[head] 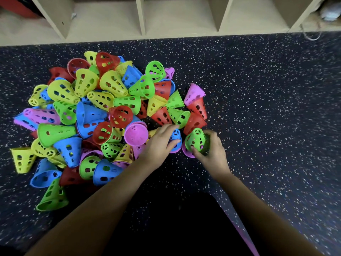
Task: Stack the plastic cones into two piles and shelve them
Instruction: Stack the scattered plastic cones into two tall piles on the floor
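A big heap of perforated plastic cones (96, 115) in yellow, green, blue, red and pink lies on the dark speckled floor, left of centre. At the heap's right edge my left hand (160, 143) grips a blue cone (176, 138) that stands on a pink one. Just right of it my right hand (212, 154) holds a green cone (196, 140), tip up, seated over a pink cone (187, 153) on the floor.
A beige wooden shelf unit (177, 17) with several open compartments runs along the top of the view. A bare stretch of speckled floor (276, 108) spreads to the right of the heap. A dark cloth shape (175, 228) lies between my forearms.
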